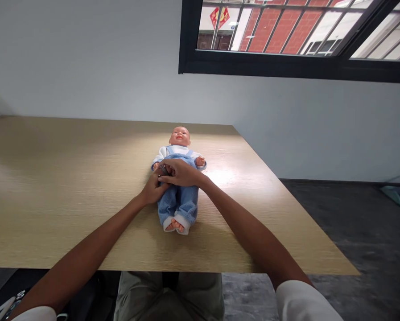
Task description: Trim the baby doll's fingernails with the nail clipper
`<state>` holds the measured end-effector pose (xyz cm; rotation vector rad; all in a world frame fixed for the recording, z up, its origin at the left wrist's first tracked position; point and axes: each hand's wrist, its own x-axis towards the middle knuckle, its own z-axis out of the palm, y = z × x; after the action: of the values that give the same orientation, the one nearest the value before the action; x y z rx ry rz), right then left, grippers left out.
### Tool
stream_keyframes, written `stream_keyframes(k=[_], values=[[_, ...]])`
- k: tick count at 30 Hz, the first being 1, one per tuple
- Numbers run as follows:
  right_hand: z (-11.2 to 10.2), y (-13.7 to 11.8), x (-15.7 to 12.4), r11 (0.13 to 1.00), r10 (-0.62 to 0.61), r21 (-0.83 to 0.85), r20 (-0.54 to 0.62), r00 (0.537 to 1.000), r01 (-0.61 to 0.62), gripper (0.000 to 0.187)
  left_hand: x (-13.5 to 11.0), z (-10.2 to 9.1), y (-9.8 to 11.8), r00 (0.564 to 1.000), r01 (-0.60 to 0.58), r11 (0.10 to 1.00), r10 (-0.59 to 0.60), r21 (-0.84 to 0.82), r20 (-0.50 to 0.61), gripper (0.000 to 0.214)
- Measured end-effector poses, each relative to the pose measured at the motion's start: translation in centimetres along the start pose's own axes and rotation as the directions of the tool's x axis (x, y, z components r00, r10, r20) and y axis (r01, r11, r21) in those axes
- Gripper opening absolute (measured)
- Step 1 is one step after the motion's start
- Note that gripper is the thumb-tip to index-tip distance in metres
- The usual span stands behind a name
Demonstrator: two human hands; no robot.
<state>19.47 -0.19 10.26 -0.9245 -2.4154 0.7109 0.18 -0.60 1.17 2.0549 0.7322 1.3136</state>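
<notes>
Blue fleece and a white top clothe the doll (179, 203), which lies on its back on the pale wooden table (52, 178) — head to the far side, bare feet toward the near edge. Both hands meet at its waist: the left hand (154, 188) comes in from the left, the right hand (182, 173) lies across the belly, fingers of both curled and pinching the cloth there. A small dark bit (164, 170) shows between the fingertips — too small to name. A dark-framed window (286, 67) sits far and high right.
</notes>
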Motion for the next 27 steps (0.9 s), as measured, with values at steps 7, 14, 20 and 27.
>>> stream_keyframes(k=[7,14,20,27], values=[[-0.02,0.1,-0.19,1.0,-0.018,0.012,-0.002,1.0,0.018,0.025,-0.22,0.06,-0.27,0.999,0.037,0.999,-0.037,0.0,-0.015,0.028],[-0.02,0.37,-0.19,0.999,-0.032,0.003,-0.009,0.999,0.032,0.026,0.03,0.05,0.21,1.0,0.021,1.0,-0.021,0.0,-0.009,0.027],[0.06,0.3,-0.08,1.0,-0.001,-0.015,-0.009,1.0,0.001,0.027,0.18,0.0,0.47,1.0,0.015,1.0,-0.015,0.015,0.001,0.025],[-0.05,-0.04,-0.1,1.0,0.022,-0.015,0.0,1.0,-0.022,0.028,0.14,0.03,0.31,1.0,-0.009,1.0,0.009,0.013,0.021,0.025]])
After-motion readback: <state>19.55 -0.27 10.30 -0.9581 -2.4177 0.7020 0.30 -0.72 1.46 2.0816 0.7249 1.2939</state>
